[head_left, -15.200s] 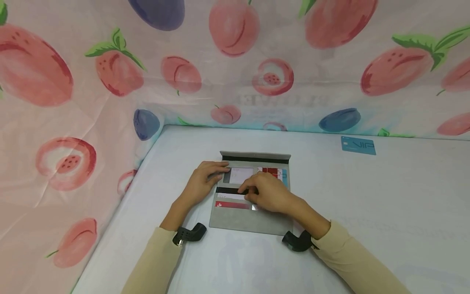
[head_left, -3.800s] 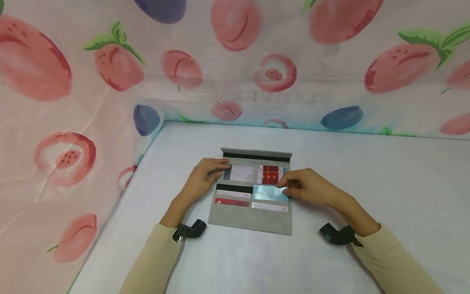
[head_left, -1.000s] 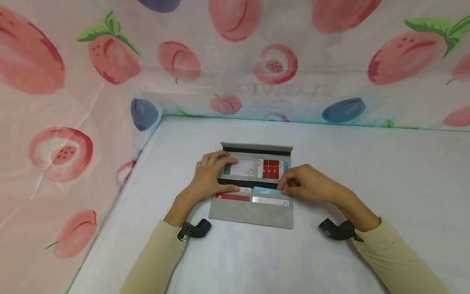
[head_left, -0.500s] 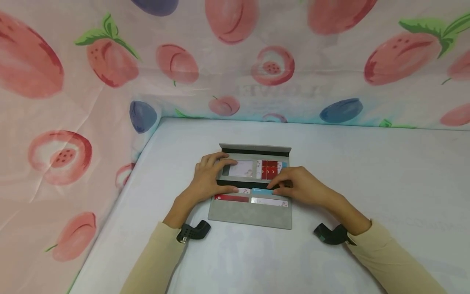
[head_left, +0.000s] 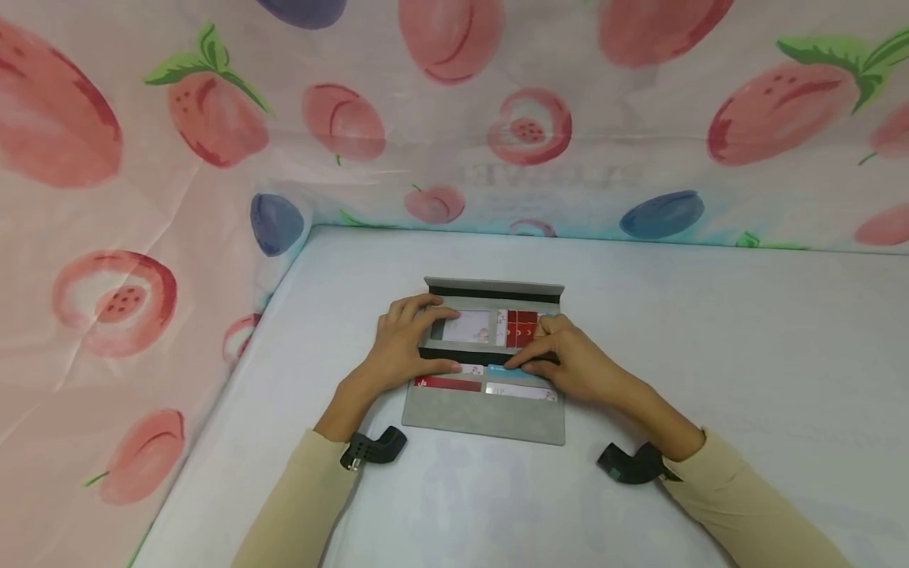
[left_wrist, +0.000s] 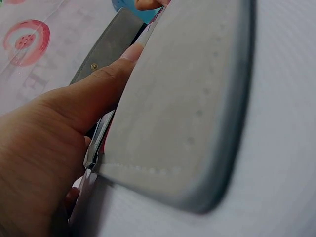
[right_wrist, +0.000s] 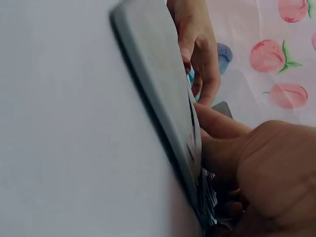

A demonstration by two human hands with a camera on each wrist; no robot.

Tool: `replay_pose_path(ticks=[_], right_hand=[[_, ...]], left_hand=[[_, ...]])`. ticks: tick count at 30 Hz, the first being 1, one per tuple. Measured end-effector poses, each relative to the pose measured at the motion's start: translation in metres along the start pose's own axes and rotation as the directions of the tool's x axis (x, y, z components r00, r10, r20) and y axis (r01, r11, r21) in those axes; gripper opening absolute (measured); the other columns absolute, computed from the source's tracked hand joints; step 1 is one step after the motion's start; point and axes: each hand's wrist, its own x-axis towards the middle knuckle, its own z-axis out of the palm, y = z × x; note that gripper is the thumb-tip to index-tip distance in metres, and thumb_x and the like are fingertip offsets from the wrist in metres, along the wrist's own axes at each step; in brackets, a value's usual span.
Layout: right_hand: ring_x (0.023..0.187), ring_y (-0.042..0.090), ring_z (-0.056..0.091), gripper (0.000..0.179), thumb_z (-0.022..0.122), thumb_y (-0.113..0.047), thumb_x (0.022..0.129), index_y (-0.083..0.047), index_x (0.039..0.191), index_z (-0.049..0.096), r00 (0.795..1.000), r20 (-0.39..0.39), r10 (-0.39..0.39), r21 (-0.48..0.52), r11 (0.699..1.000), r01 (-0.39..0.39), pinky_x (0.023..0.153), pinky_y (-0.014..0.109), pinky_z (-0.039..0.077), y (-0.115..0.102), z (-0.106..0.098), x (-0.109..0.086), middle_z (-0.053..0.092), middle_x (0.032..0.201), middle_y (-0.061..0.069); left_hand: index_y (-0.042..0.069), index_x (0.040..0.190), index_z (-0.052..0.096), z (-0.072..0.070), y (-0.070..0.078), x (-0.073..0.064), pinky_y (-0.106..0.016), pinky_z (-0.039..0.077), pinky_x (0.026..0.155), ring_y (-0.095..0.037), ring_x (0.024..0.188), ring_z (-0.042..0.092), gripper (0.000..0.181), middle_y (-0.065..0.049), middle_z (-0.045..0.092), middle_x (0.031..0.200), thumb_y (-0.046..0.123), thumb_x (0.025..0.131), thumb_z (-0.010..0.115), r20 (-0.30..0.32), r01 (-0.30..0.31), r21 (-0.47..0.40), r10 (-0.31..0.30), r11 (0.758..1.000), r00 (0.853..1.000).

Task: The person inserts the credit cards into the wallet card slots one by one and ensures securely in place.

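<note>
A grey card wallet [head_left: 483, 410] lies unfolded on the table, with several cards in its pockets. My left hand [head_left: 401, 343] rests on its left side, fingers spread on the upper part and thumb on a lower pocket. In the left wrist view that thumb [left_wrist: 106, 81] lies along the wallet's edge. The right hand [head_left: 578, 359] holds the top edge of a blue card [head_left: 499, 370] between thumb and index finger. Only a narrow blue strip shows above its lower right pocket; the rest is hidden. In the right wrist view, the right thumb [right_wrist: 217, 153] touches the pocket area.
A red card [head_left: 447, 383] and a white card [head_left: 521, 390] sit in the pockets below. Red-patterned cards [head_left: 521, 327] fill a window above. White cloth [head_left: 710, 331] covers the table. A fruit-print sheet [head_left: 639, 118] hangs behind and at the left.
The blue card has gone from the table's far right into the wallet pocket and sunk down. My right hand has slid left along its edge; the left thumb has come down onto the wallet.
</note>
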Motion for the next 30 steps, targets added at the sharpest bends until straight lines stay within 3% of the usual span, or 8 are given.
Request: replay_pose_path(ticks=[9,17,30], right_hand=[[0.082,0.017,0.033,0.021,0.073,-0.011,0.084,-0.026,0.098,0.078,0.998,-0.011,-0.057,-0.034,0.998,0.056,0.069,0.035,0.028,0.0051,0.0005,-0.0003,0.043,0.080,-0.007],[0.082,0.019,0.030,0.025,0.072,-0.012,0.086,-0.030,0.102,0.077,1.000,0.003,-0.029,-0.027,0.999,0.029,0.066,0.038,0.020,0.0030,0.0043,-0.0046,0.037,0.081,-0.006],[0.085,0.018,0.033,0.023,0.071,-0.014,0.087,-0.029,0.103,0.077,0.999,0.008,-0.042,-0.032,0.999,0.042,0.069,0.038,0.023,-0.0010,0.0028,-0.0039,0.041,0.086,-0.007]], left_hand=[[0.027,0.133,0.053,0.0027,-0.0005,-0.0010,-0.053,0.025,0.099,-0.031,0.133,0.022,0.072,-0.006,0.034,0.144,0.050,0.071,0.080,-0.020,-0.013,-0.025,0.012,1.000,1.000],[0.027,0.132,0.055,0.0043,0.0019,-0.0025,-0.052,0.026,0.098,-0.030,0.133,0.022,0.072,-0.006,0.036,0.143,0.049,0.069,0.082,-0.029,-0.023,-0.043,0.022,0.999,0.999],[0.026,0.133,0.055,0.0021,0.0006,-0.0033,-0.052,0.025,0.099,-0.031,0.132,0.023,0.073,-0.007,0.036,0.143,0.049,0.069,0.082,-0.021,-0.021,-0.043,0.020,0.999,1.000]])
